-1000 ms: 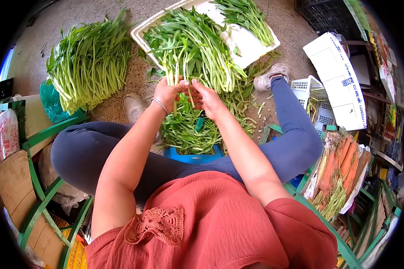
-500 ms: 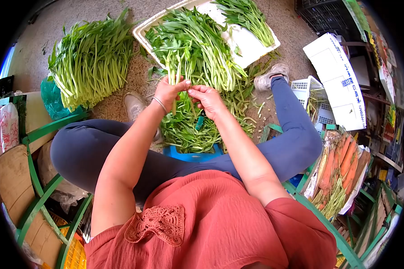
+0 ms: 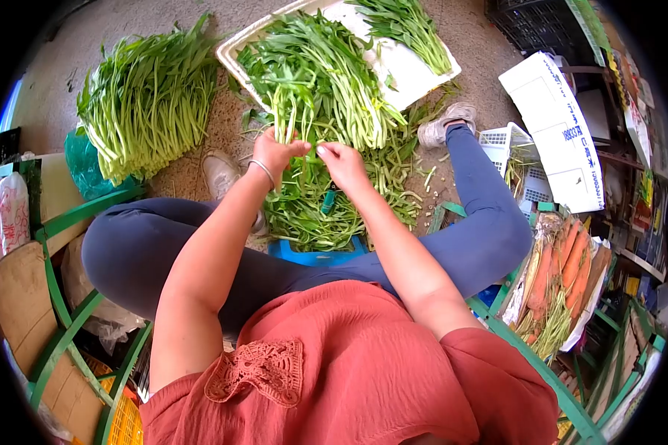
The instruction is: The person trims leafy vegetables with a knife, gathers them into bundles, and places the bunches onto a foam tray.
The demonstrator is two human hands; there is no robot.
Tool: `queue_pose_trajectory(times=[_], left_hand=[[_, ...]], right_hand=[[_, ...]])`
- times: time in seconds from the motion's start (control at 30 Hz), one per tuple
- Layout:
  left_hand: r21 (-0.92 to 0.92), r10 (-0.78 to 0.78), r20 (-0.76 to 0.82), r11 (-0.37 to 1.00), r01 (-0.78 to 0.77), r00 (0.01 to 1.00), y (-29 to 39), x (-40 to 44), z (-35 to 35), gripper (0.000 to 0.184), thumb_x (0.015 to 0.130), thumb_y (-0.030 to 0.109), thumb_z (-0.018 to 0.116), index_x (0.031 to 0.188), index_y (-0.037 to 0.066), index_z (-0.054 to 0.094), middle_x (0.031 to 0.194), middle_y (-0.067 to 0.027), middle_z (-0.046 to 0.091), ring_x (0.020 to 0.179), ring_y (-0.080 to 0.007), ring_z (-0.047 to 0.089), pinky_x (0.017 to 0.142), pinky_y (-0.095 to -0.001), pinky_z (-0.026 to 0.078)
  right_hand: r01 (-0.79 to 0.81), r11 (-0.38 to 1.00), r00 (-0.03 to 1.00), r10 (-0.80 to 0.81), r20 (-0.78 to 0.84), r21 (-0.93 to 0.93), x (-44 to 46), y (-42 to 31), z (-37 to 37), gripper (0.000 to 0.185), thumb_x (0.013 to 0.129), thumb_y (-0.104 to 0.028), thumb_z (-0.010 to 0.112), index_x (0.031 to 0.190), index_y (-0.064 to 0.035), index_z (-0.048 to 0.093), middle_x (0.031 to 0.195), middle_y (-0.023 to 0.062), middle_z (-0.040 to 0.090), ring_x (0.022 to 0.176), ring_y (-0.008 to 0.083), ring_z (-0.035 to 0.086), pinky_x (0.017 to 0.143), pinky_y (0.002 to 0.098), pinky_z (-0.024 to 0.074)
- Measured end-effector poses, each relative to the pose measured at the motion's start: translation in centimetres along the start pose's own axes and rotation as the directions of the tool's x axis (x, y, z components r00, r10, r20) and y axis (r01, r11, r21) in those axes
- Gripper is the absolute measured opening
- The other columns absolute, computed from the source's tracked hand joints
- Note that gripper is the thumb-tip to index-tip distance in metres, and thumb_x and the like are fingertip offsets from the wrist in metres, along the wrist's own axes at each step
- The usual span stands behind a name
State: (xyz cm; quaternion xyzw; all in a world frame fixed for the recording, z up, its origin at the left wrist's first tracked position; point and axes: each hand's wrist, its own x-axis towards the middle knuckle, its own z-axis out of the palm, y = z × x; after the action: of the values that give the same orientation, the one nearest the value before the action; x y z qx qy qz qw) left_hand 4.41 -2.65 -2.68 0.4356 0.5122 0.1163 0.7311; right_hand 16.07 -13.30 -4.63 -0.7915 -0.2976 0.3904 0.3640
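My left hand (image 3: 277,154) is closed around a few water spinach stalks (image 3: 293,122), with their leafy ends pointing away from me. Close beside it, my right hand (image 3: 341,165) has thumb and finger pinched near the stalk ends; whatever is between them is too small to make out. A small green object (image 3: 328,200) shows just below my right hand, among loose leaves, its kind unclear. Under both hands spreads a heap of loose water spinach (image 3: 308,222) over a blue container (image 3: 315,256). Beyond them, a larger pile of water spinach (image 3: 341,81) rests on a white foam tray (image 3: 412,87).
A thick stack of water spinach (image 3: 152,104) stands at left by a green plastic bag (image 3: 89,165). At right are a white basket (image 3: 501,141), a white printed box (image 3: 560,133) and carrots (image 3: 560,271). Green metal frames (image 3: 534,371) flank me.
My hands have drawn slightly apart, the right fingers separating from the left thumb. The stalks are still in my left hand.
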Motion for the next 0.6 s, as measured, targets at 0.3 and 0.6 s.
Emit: queue_pose_trajectory(times=[0.3, 0.6], left_hand=[[0.048, 0.036, 0.103, 0.998, -0.041, 0.994, 0.1, -0.3, 0.0, 0.037, 0.062, 0.011, 0.076, 0.089, 0.006, 0.051, 0.066, -0.0021, 0.059, 0.057, -0.0102, 0.058, 0.038, -0.0212, 0.036], [-0.143, 0.099, -0.213, 0.981, -0.132, 0.972, 1.0, 1.4, -1.3, 0.028, 0.066, 0.009, 0.072, 0.085, 0.008, 0.051, 0.072, -0.0017, 0.061, 0.062, -0.0105, 0.06, 0.042, -0.0212, 0.04]], right_hand=[[-0.176, 0.8, 0.982, 0.101, 0.16, 0.574, 0.1, -2.5, 0.1, 0.016, 0.079, -0.015, 0.061, 0.089, -0.0029, 0.063, 0.075, 0.0016, 0.062, 0.064, 0.006, 0.051, 0.06, 0.0194, 0.0408], [-0.266, 0.935, 0.807, 0.349, 0.477, -0.233, -1.2, 1.5, -0.4, 0.022, 0.072, -0.019, 0.065, 0.089, -0.0043, 0.062, 0.069, 0.0071, 0.06, 0.057, 0.0097, 0.054, 0.053, 0.0234, 0.0448]])
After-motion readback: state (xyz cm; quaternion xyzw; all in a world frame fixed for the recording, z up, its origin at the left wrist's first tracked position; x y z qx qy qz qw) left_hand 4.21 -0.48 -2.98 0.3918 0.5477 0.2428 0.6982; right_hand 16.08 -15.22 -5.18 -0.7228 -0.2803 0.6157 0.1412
